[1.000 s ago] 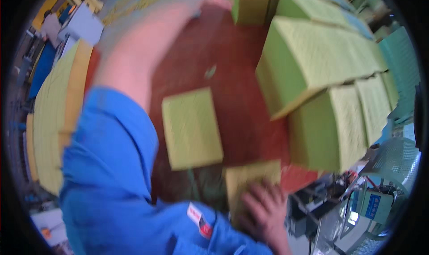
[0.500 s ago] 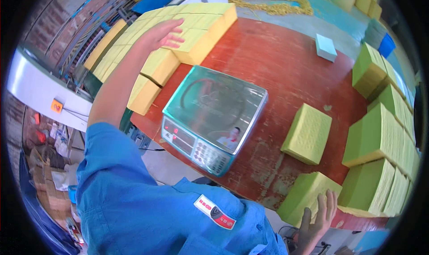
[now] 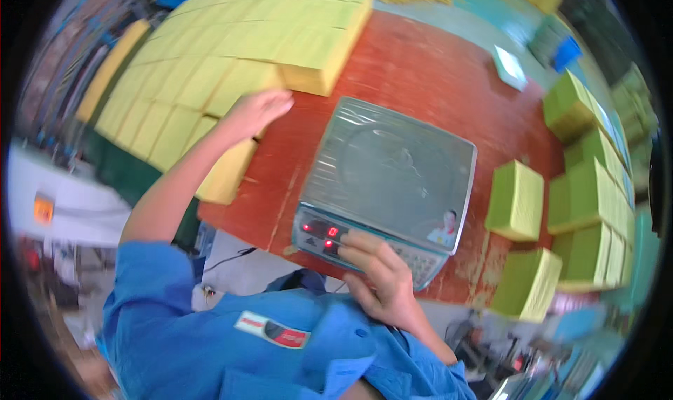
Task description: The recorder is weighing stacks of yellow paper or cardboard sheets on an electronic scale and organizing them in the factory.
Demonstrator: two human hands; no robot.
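My left hand (image 3: 259,111) hovers beside the near corner of a large array of yellow paper stacks (image 3: 245,81), with its fingers stretched out and nothing in them. Right of it, a digital scale (image 3: 403,165) with a bare, shiny metal plate and lit red digits sits on the red table. My right hand (image 3: 378,270) is over the scale's front panel, fingers extended and holding nothing. It hides part of the keys; whether it touches them I cannot tell. Two single yellow paper stacks, a farther one (image 3: 515,200) and a nearer one (image 3: 526,284), stand right of the scale.
More yellow stacks (image 3: 582,197) are piled along the right edge of the red table (image 3: 427,64). A small pale block (image 3: 510,69) lies at the far edge. Beyond it stands a blue bin (image 3: 566,53). A cable (image 3: 231,258) hangs below the near left edge.
My right hand has left the nearest yellow stack on the right and moved left to the scale's panel. My left hand has come down from above the stacks toward me. The view has shifted.
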